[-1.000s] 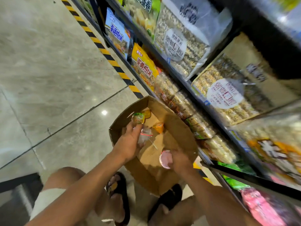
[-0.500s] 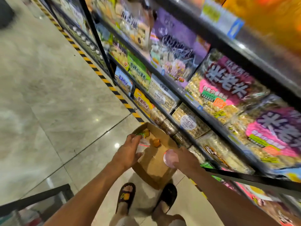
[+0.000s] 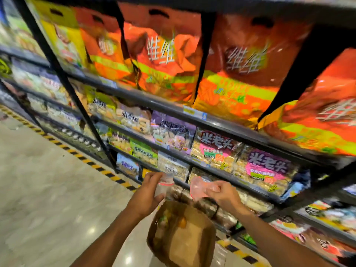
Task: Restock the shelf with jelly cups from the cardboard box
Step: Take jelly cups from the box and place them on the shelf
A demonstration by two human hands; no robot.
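Head view: above the cardboard box [image 3: 185, 239], the left hand [image 3: 144, 195] grips a clear jelly cup [image 3: 166, 182]; the right hand [image 3: 223, 193] pinches a pink jelly cup [image 3: 198, 187].

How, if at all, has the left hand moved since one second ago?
Yes: the left hand rose out of the cardboard box, now above its rim, holding a jelly cup.

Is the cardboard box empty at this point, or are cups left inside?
Not empty. An orange cup and a green cup lie inside the cardboard box near its far end; blur hides the exact count.
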